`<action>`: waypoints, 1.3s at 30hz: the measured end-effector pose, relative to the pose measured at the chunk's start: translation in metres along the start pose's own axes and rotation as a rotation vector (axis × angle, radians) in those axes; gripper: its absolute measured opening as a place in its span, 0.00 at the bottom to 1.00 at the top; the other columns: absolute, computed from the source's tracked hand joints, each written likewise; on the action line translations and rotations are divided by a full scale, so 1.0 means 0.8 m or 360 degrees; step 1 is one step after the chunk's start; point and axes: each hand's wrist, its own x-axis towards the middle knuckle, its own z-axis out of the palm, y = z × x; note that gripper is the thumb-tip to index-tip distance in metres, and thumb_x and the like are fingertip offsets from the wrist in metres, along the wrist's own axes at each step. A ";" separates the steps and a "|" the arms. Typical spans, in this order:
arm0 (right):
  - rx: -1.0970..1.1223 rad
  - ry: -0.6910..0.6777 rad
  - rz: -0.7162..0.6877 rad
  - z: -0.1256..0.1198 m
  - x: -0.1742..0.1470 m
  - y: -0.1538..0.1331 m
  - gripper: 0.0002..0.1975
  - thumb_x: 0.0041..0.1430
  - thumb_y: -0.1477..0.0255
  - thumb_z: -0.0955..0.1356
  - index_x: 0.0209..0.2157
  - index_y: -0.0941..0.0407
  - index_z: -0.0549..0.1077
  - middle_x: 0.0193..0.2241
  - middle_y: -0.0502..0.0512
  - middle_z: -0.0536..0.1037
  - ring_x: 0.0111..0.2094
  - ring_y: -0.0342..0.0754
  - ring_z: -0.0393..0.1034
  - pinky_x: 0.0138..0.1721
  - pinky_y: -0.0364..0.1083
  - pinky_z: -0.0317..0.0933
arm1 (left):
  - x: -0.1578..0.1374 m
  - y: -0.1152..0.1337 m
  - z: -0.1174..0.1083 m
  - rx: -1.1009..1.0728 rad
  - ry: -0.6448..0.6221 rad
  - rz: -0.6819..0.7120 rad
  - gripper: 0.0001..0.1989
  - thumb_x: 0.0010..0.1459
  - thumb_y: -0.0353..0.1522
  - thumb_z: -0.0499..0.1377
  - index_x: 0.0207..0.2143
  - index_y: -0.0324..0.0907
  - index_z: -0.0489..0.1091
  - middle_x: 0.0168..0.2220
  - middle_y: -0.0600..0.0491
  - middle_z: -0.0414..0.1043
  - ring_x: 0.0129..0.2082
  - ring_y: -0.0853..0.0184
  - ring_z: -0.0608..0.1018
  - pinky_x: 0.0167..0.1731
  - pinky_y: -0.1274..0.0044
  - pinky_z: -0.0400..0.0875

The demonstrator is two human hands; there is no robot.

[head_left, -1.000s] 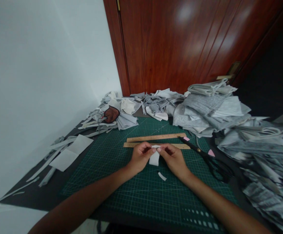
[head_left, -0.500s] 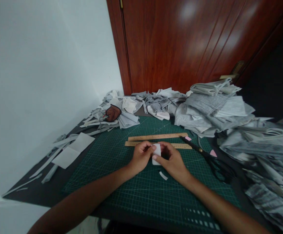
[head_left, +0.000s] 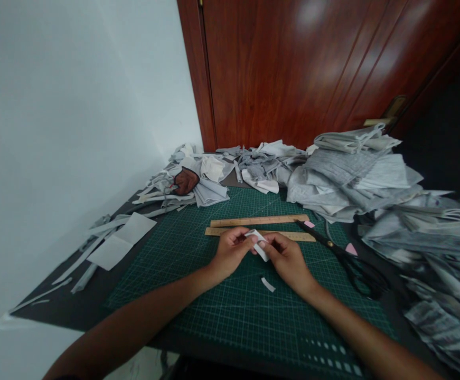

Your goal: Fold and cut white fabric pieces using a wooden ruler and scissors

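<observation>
Between both hands is a small folded piece of white paper (head_left: 260, 246), tilted, with its lower end to the right. My left hand (head_left: 233, 250) pinches its upper left side between thumb and fingers. On the right side, my right hand (head_left: 289, 259) grips it with the thumb on top; the fingers behind are partly hidden. Below the hands, a small curved white scrap (head_left: 268, 285) lies on the green cutting mat (head_left: 222, 322). Just beyond the hands are two wooden rulers, the farther ruler (head_left: 259, 219) and the nearer ruler (head_left: 304, 237), which the hands partly cover.
Black scissors (head_left: 344, 256) lie at the right of the mat, near small pink pieces (head_left: 351, 249). Grey fabric piles (head_left: 348, 174) line the back and right. On the left are a creased white sheet (head_left: 113, 247) and fabric strips (head_left: 81, 258). A brown pouch-like cloth (head_left: 186, 181) sits at back left.
The folded paper has turned from nearly upright to slanting, and it now looks narrower. Both hands still hold it and have shifted their fingers slightly. The whole view has moved a little.
</observation>
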 end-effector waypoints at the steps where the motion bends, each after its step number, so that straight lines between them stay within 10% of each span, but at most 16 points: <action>1: -0.0059 -0.0009 -0.0015 -0.001 0.000 -0.002 0.11 0.65 0.62 0.70 0.32 0.53 0.80 0.29 0.51 0.81 0.30 0.49 0.72 0.33 0.46 0.63 | 0.000 0.001 0.000 0.0013 -0.0021 -0.0011 0.20 0.53 0.47 0.70 0.31 0.38 0.75 0.25 0.54 0.76 0.24 0.69 0.76 0.28 0.77 0.72; 17: 0.0230 0.0150 0.0200 -0.008 0.012 0.000 0.18 0.54 0.53 0.76 0.29 0.54 0.74 0.29 0.51 0.79 0.31 0.49 0.71 0.35 0.47 0.64 | 0.006 -0.004 -0.003 -0.0621 0.0183 -0.0161 0.21 0.48 0.43 0.75 0.28 0.38 0.72 0.30 0.52 0.76 0.31 0.67 0.78 0.33 0.75 0.76; 23: 0.0608 0.0171 0.0372 0.001 0.010 0.002 0.23 0.46 0.58 0.81 0.41 0.52 0.77 0.30 0.50 0.83 0.32 0.49 0.77 0.39 0.48 0.69 | 0.006 -0.002 -0.002 -0.0645 0.0171 -0.0154 0.20 0.47 0.42 0.76 0.29 0.38 0.73 0.30 0.53 0.77 0.31 0.68 0.79 0.33 0.76 0.78; 39: 0.0412 0.0262 0.0259 -0.002 0.011 0.002 0.17 0.50 0.56 0.78 0.34 0.54 0.81 0.29 0.52 0.82 0.31 0.50 0.74 0.36 0.47 0.66 | 0.001 -0.008 -0.001 -0.0410 0.0169 -0.0103 0.24 0.53 0.50 0.71 0.31 0.39 0.69 0.27 0.53 0.76 0.26 0.69 0.79 0.31 0.76 0.77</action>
